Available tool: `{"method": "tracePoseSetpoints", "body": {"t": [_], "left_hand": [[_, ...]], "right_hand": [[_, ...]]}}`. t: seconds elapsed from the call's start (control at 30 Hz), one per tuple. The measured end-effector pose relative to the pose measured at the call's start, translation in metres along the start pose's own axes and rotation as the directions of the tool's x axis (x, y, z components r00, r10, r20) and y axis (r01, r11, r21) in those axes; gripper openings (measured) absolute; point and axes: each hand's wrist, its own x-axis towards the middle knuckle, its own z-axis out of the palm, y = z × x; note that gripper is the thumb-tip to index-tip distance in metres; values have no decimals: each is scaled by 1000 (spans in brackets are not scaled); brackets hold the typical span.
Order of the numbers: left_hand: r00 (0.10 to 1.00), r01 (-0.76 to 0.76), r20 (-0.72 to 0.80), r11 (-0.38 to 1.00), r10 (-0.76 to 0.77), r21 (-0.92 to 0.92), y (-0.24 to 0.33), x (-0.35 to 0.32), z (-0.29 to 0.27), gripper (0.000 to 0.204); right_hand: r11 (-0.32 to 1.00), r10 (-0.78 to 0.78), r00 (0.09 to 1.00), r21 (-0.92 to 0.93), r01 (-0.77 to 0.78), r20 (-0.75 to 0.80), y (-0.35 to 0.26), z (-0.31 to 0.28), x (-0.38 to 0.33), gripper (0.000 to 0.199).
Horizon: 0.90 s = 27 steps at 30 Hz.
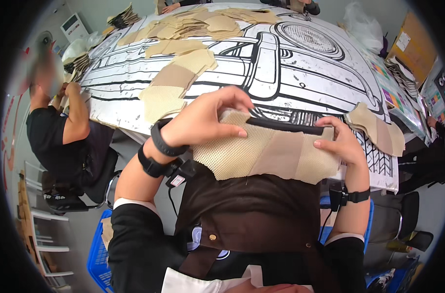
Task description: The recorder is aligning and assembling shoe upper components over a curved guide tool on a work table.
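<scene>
While your left hand (203, 119) pinches the top left corner of the beige mesh-and-tan fabric shoe-upper panel (266, 154) and your right hand (340, 142) clamps its right edge, the narrow black strip (286, 126) lies along the panel's top edge, held at the near rim of the desk (300, 73) against your brown apron (251, 205). Both hands are closed on the piece, fingers curled over it. You look midway through this 1 panel: the strip seems only partly pressed on. Many flat beige panels (183, 73) lie across the desk, and a smaller stack (376, 127) sits just beside your right hand.
</scene>
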Motion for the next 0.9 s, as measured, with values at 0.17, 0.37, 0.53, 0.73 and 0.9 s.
{"method": "tracePoseSetpoints", "body": {"t": [0.17,0.37,0.53,0.73,0.9], "left_hand": [[981,-177,-45,965,189,193,30,-16,-1,26],[981,-178,-51,972,188,153,34,-25,4,31],[945,-298,-81,935,318,193,28,-24,7,31],[857,-416,-128,817,499,400,14,-28,12,21],[775,-484,-184,754,605,443,-4,-45,25,21]], "right_hand": [[973,-123,976,170,155,-182,-44,4,-33,33],[931,-345,827,-52,360,-444,-70,5,-74,28],[834,-513,659,-140,533,-549,-66,10,-86,25],[776,-629,702,-326,540,-335,-60,5,-91,29],[794,-594,776,-309,523,-214,-49,15,-93,37]]}}
